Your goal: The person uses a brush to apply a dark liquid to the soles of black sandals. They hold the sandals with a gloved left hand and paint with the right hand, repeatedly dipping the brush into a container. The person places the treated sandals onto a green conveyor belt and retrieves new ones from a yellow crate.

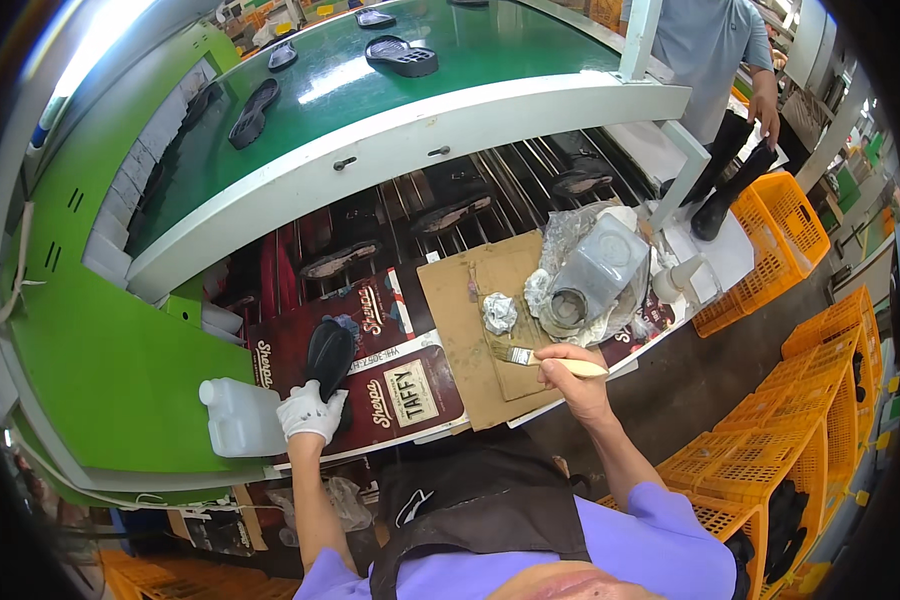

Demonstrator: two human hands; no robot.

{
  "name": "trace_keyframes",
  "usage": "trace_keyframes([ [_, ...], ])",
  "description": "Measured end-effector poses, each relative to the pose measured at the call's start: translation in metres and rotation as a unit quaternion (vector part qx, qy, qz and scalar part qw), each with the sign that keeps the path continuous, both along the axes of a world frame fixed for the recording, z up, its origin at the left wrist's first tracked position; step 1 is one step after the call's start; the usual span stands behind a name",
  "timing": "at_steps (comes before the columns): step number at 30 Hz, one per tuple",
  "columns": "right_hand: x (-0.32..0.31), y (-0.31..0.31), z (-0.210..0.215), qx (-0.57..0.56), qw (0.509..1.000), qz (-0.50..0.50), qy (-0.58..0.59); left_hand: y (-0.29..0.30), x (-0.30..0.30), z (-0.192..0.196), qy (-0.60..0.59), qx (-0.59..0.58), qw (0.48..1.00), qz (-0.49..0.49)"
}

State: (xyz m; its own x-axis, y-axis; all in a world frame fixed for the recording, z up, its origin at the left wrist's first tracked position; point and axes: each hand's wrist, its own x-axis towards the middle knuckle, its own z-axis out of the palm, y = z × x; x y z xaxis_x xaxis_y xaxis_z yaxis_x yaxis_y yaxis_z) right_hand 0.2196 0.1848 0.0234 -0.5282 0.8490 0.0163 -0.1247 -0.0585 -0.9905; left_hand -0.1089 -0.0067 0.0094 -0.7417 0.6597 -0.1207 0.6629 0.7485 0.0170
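Your left hand (310, 412), in a white knit glove, is closed around the heel end of one black rubber shoe sole (328, 355), which lies flat on the dark red printed cardboard (370, 375) covering the tabletop. Your bare right hand (568, 378) grips one small brush (545, 360) by its pale wooden handle, the metal ferrule and short bristles pointing left over a brown corrugated cardboard sheet (470, 300). On that sheet lies one crumpled silvery wad (499, 312). Just beyond the brush stands one round open tin (567, 308) nested in crinkled clear plastic, with a grey squarish container (602, 262) leaning over it. One translucent white plastic jug (238, 418) sits just left of your gloved hand. Above, the glossy green conveyor belt (490, 45) carries four more dark soles that you can count, among them one thick treaded sole (402, 55) and one slim one (253, 112).
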Motion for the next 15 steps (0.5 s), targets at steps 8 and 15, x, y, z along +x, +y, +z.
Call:
trace_keyframes([
  [8, 0.003, -0.001, -0.006, -0.01, 1.0, 0.002, 0.011, -0.007, -0.006, -0.004, -0.027, 0.051, 0.998, -0.017],
  [15, 0.005, -0.003, -0.013, -0.006, 1.0, 0.011, 0.009, -0.002, 0.004, -0.001, -0.023, 0.063, 0.998, 0.0],
])
